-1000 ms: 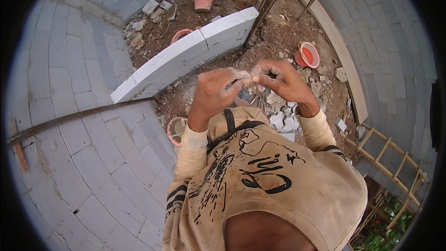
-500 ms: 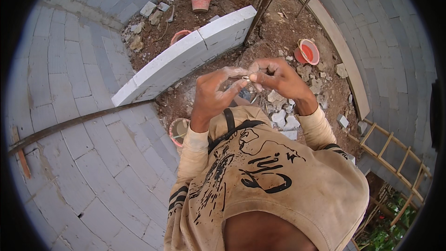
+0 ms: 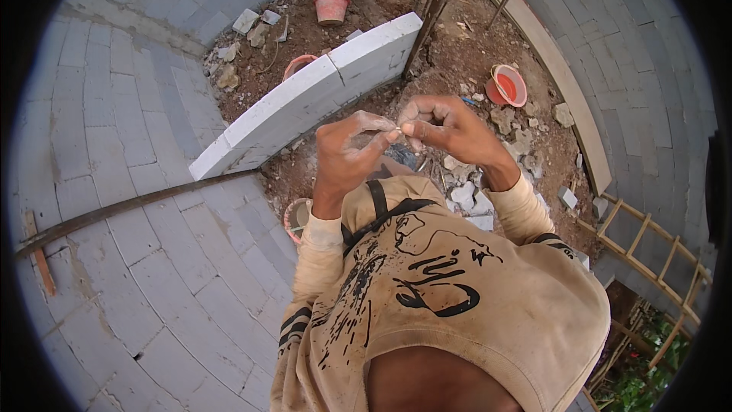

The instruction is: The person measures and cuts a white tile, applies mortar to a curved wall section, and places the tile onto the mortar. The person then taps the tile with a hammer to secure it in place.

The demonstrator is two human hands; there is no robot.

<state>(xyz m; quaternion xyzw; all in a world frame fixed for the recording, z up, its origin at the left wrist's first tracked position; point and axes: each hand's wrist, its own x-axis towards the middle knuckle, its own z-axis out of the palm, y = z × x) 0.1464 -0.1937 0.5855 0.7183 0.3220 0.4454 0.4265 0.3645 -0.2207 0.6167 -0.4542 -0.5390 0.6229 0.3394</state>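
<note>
Both hands meet in front of my chest, their dusty fingertips almost touching. My left hand (image 3: 347, 151) is closed in a pinch, thumb against forefinger. Facing it, my right hand (image 3: 451, 131) pinches too, with its other fingers curled in. Between the tips sits a tiny pale thing (image 3: 398, 130), mostly covered by the fingers and too small to name. Just beyond the hands runs a low wall of white blocks (image 3: 297, 103).
A red bucket (image 3: 332, 9) stands past the low wall, another bucket (image 3: 506, 86) lies tilted at right. Broken block pieces (image 3: 467, 197) litter the soil. A pail (image 3: 296, 219) is by my left forearm, a wooden ladder (image 3: 648, 248) at right. Steel bars (image 3: 431, 19) rise ahead.
The pale thing showed as a small loop between the fingertips before; now the fingers cover most of it. Both hands have closed in slightly and shifted a little left.
</note>
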